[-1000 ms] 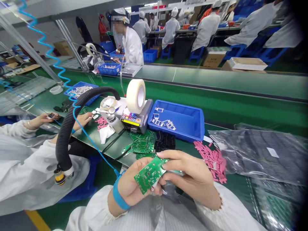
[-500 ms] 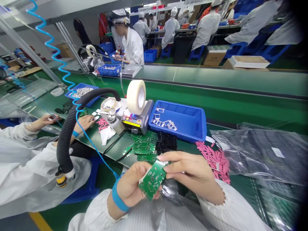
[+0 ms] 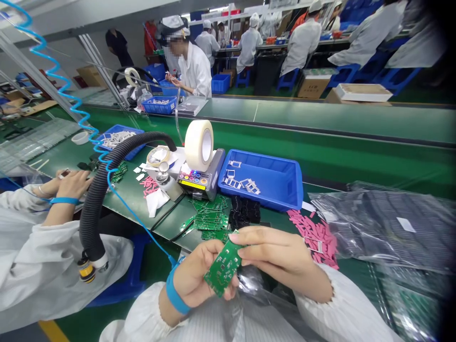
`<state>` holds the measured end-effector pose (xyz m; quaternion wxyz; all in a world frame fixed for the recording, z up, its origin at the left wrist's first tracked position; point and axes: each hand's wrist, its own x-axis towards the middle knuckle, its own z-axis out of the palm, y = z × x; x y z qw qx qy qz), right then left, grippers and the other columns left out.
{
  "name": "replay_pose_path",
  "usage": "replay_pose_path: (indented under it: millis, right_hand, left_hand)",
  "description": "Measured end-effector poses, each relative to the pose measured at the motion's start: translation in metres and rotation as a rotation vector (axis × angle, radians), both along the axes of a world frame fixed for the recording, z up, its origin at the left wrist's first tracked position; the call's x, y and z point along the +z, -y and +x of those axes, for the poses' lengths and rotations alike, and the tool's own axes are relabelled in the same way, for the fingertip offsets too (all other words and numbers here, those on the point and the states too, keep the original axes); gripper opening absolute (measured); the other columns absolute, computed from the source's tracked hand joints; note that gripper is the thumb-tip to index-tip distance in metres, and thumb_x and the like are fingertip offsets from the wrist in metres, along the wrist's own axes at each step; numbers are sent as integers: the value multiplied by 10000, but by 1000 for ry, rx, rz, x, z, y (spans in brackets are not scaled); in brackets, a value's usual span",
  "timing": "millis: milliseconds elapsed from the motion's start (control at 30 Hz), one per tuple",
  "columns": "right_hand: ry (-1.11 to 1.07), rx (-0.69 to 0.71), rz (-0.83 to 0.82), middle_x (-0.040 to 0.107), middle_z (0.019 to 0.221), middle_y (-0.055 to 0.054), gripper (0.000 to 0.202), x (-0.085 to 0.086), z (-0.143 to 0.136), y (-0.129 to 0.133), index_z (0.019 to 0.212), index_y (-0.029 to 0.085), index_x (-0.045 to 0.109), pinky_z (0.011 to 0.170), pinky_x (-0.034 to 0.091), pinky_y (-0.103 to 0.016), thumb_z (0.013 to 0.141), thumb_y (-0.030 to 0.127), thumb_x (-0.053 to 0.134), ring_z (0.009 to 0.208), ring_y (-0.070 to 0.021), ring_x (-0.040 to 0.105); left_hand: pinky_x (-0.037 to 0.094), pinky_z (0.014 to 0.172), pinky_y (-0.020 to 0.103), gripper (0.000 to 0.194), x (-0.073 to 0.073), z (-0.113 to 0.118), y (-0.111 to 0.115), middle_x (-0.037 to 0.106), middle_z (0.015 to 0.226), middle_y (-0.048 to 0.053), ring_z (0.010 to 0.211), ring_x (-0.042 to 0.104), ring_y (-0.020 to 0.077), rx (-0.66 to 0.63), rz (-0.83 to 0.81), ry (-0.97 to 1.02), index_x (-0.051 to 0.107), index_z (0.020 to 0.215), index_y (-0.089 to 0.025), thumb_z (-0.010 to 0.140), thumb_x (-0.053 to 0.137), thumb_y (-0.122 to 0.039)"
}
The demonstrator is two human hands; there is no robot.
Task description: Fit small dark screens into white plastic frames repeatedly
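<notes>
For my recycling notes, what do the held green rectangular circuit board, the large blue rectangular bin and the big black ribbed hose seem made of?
Green circuit board: probably fibreglass laminate, smooth, with pale metallic-looking spots. Large blue bin: likely moulded plastic, semi-gloss, with rounded corners. Black ribbed hose: plastic or rubber, unclear which; satin, bending in an arc.

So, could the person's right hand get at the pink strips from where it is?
Probably yes: the pink strips lie close to the right hand, with nothing seen standing between, though its fingers are on the green board.
</notes>
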<state>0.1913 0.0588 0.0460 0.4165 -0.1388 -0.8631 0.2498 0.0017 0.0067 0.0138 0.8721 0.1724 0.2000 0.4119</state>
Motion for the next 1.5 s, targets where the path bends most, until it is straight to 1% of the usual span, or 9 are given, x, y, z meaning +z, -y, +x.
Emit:
replay_pose_path:
  millis: [233, 467, 700, 833, 933, 1033, 1167, 1333, 1500]
  right_hand:
    - [167, 85, 117, 633, 1152, -132, 150, 0, 11, -13, 994, 120, 618, 925, 498, -298, 894, 124, 506, 1111, -176, 567]
    - [331, -495, -283, 637, 887, -64, 349, 4, -5, 20, 928, 160, 573, 700, 517, -343, 772, 464, 644, 819, -198, 590]
    - [465, -506, -334, 653, 982, -37, 170, 2, 3, 19, 895, 170, 579, 825, 479, -272, 754, 130, 666, 935, -162, 586]
    - [564, -809, -289, 649, 928, 17, 74, 19, 57, -35, 831, 202, 572, 811, 472, -238, 797, 171, 630, 881, -122, 592]
    - [603, -1096, -313, 620, 1013, -66, 80, 21, 114, -102, 926, 146, 579, 892, 450, -364, 878, 186, 530, 974, -176, 571]
    - [718, -1239, -403, 597, 1078, -67, 229, 4, 158, -157, 1063, 140, 573, 832, 492, -398, 890, 286, 542, 955, -183, 589]
    - [858, -1274, -491, 580, 1130, -73, 297, -25, 174, -184, 1139, 156, 548, 806, 512, -383, 893, 323, 538, 955, -183, 594]
    - [939, -1297, -499, 561, 1166, -80, 315, -23, 161, -174, 1146, 151, 542, 847, 490, -423, 886, 329, 546, 1005, -202, 575]
    - [908, -1028, -437, 655, 950, -49, 256, 0, 141, -96, 967, 167, 634, 784, 467, -312, 919, 338, 450, 859, -166, 609]
  left_hand:
    - [530, 606, 186, 394, -7, 7, -2, 750, 710, 52, 582, 680, 112, -105, -137, -14, 709, 856, -138, 578, 792, -405]
    - [502, 665, 202, 201, -14, 27, -17, 704, 741, 2, 662, 621, 103, 210, -106, -179, 715, 781, -193, 618, 787, -287]
    - [483, 877, 309, 329, -19, 52, -25, 698, 963, 32, 913, 619, 173, 285, -73, -303, 706, 910, -241, 595, 800, -258]
    - [431, 979, 409, 480, -12, 47, -29, 612, 1228, 74, 1111, 567, 267, 255, -114, -295, 656, 1071, -272, 616, 778, -367]
    - [481, 907, 379, 397, -16, 33, -26, 678, 1072, 85, 987, 623, 231, 281, -225, -375, 681, 999, -229, 636, 764, -366]
    - [518, 812, 317, 303, -28, 18, -17, 702, 829, 43, 805, 646, 166, 367, -303, -406, 695, 894, -203, 620, 784, -297]
    - [532, 754, 284, 218, -38, 4, -4, 670, 711, 18, 713, 633, 132, 465, -362, -414, 687, 849, -180, 645, 763, -190]
    - [536, 714, 271, 165, -34, -5, 7, 625, 681, -8, 674, 603, 109, 537, -360, -439, 666, 858, -178, 700, 705, -154]
    - [524, 711, 273, 167, -37, -1, 10, 598, 667, -19, 662, 581, 103, 442, -330, -409, 659, 850, -181, 694, 717, -192]
